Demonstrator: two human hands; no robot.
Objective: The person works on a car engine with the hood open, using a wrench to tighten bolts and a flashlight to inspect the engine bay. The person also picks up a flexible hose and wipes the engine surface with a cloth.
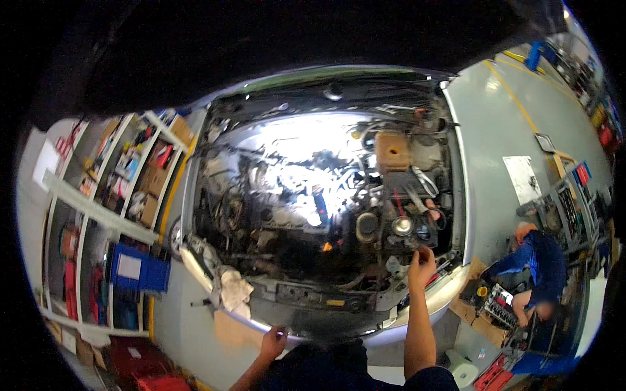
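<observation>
I stand at the front of a car with its engine bay [287,215] uncovered. My right hand [422,260] is over the front right corner, near the headlamp [447,291], with its fingers curled together; what they hold, if anything, is hidden. Low at the front edge, my left hand [274,340] is closed in a pinch around something too small to name. Just beyond my right hand sits a round shiny metal piece [402,225] with a red stick-like part. Silver pliers-like tools [425,182] lie farther back, beside a brown box-shaped part [393,153]. Bright glare hides the engine's middle.
A crumpled rag [235,290] lies on the front left corner. Shelves [104,221] with boxes line the left. At the right, a person in blue [538,267] bends over an engine part [501,306] on cardboard. The dark hood [293,39] hangs overhead.
</observation>
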